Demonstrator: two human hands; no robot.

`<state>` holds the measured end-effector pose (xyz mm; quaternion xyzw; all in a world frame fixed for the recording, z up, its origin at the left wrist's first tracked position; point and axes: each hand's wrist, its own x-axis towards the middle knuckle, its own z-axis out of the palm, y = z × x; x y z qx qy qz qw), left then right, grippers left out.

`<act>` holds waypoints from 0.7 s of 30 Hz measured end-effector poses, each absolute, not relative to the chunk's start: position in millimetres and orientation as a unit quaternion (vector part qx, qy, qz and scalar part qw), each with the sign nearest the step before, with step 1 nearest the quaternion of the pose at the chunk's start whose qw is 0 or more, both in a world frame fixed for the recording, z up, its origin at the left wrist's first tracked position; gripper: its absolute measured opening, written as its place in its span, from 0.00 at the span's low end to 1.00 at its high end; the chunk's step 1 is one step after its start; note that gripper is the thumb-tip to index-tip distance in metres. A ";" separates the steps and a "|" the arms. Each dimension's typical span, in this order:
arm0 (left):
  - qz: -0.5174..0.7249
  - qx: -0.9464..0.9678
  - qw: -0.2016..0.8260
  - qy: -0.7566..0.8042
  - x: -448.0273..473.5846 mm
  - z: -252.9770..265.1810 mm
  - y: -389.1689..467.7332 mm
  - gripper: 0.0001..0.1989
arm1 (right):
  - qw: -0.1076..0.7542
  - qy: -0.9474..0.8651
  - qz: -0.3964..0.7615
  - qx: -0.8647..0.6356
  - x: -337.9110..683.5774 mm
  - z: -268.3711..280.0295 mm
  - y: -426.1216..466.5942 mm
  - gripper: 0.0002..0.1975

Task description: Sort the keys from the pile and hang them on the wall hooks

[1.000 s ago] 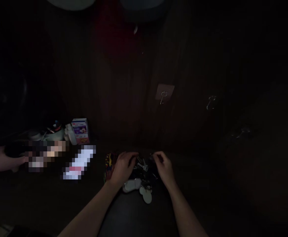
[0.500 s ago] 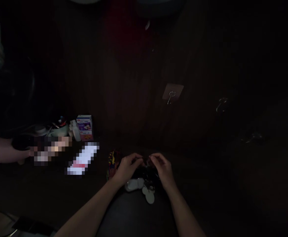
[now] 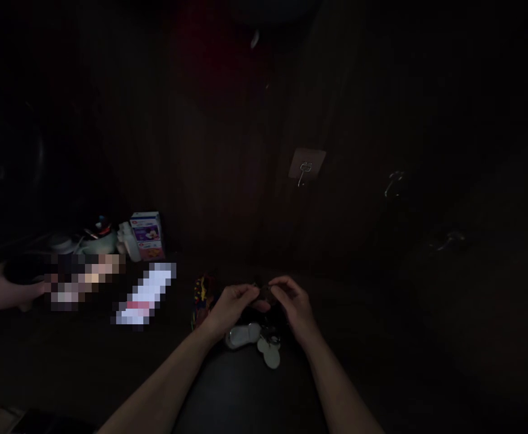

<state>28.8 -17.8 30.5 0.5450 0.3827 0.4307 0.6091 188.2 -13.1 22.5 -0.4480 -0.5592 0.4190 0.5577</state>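
Note:
In the dim light, my left hand [image 3: 228, 308] and my right hand [image 3: 295, 306] face each other close above the dark surface, thumbs and fingertips pinched. Between the fingertips is a small dark piece [image 3: 267, 294], too dim to name. Just below the hands lie a whitish oblong item [image 3: 243, 336] and a pale item with rounded lobes [image 3: 270, 355], with a bit of shiny metal by it. Black material beneath the fingers is hard to make out. Left of my left wrist sits a bundle with red, yellow and blue colours [image 3: 201, 296].
A purple and orange box with a cartoon mouse [image 3: 147, 236] stands at the back left, beside a white bottle [image 3: 129, 242] and a pale green bowl [image 3: 101, 244]. Nearer lies a bright pixelated panel [image 3: 146, 295]. Hooks [image 3: 305, 169] are fixed to the dark upright panel behind.
The view has shifted slightly, moving the background leftward. My hands stay pinched close together; the small dark piece between the fingertips shows more clearly now.

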 end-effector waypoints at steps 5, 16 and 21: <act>0.423 0.525 0.657 0.338 26.0 29.3 -17.2 0.21 | 0.582 -0.536 0.410 -0.453 189.8 20.3 -11.0 0.12; 0.426 0.547 0.632 0.346 28.7 25.8 -15.3 0.15 | 0.596 -0.517 0.412 -0.456 187.6 19.0 -10.6 0.13; 0.442 0.538 0.630 0.345 30.1 25.0 -15.2 0.12 | 0.593 -0.506 0.433 -0.452 185.3 19.8 -11.5 0.12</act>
